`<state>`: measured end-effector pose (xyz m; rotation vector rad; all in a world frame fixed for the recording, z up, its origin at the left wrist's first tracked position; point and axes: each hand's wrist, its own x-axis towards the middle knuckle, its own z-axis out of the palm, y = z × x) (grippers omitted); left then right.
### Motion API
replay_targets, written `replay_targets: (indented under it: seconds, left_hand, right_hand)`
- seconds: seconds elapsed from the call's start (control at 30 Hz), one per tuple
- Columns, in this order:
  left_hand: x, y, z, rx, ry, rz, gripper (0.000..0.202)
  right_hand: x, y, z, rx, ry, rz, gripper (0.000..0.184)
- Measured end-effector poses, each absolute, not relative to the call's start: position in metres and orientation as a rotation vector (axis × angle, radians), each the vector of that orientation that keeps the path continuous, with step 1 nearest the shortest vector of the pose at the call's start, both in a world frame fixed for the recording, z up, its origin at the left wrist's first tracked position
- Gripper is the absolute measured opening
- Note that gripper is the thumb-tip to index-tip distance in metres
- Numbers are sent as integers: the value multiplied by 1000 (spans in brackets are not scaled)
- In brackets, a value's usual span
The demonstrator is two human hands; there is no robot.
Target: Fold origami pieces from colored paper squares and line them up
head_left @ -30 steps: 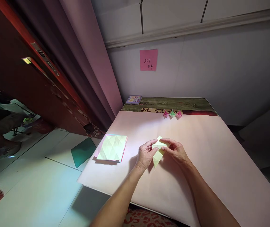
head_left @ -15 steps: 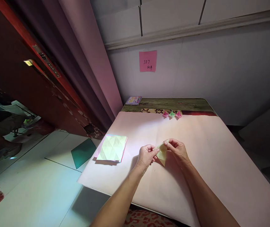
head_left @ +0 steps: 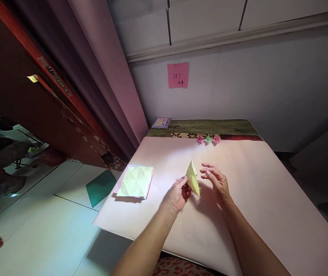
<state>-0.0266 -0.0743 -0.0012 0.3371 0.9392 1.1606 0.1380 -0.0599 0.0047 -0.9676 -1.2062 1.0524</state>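
A pale yellow folded origami paper (head_left: 192, 180), pointed at top and bottom, is held above the table. My left hand (head_left: 178, 193) pinches its left side between thumb and fingers. Just to the right of the paper, my right hand (head_left: 215, 180) is apart from it, fingers spread and holding nothing. Left of my hands lies a stack of square paper sheets (head_left: 135, 182); the top sheet is pale yellow-green with triangular creases. At the far side of the table sit three small folded paper pieces (head_left: 208, 139), two pink and one green.
White-pink paper (head_left: 256, 184) covers most of the table. A small stack of printed cards (head_left: 161, 122) lies at the far left corner. A pink note (head_left: 178, 75) is stuck on the wall. To the left are a curtain (head_left: 112, 76) and a red door (head_left: 51, 96).
My right hand has let go of the yellow paper and opened to its right. In my left hand the paper has turned, with one point now facing up.
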Motion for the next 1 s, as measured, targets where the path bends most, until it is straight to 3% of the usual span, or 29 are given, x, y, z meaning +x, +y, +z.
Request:
replay_targets:
  seconds: [0.23,0.53,1.0]
  left_hand:
    - [-23,-76,1,304,853,1106,35]
    - [-21,-76,-1,424,866,1042,31]
    - [-25,-74,1,412,847,1024,34]
  right_hand:
    - [136,-59,8,-962,-1312,942,24]
    - [132,-56,7,-1003,-972,1513,41]
    - [128,-55,1,-953,-948,1586,38]
